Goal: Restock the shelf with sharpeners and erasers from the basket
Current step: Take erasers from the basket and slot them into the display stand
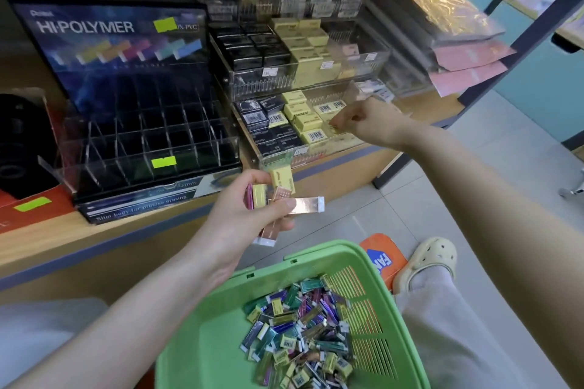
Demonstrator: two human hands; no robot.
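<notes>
While your right hand (pixel 366 123) pinched a small yellow eraser (pixel 334 129) over the clear tray (pixel 316 158), your left hand (pixel 249 211) curled round a bunch of erasers (pixel 282 181) above the green basket (pixel 218 325) — light, stiff little blocks, I think, easy to drop; pinch the long sides.

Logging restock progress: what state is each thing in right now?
Left hand: holds several erasers.
Right hand: pinches a yellow eraser.
Tray: partly stocked, right hand over it.
Basket: partly full of erasers.
Display: slots empty.
</notes>
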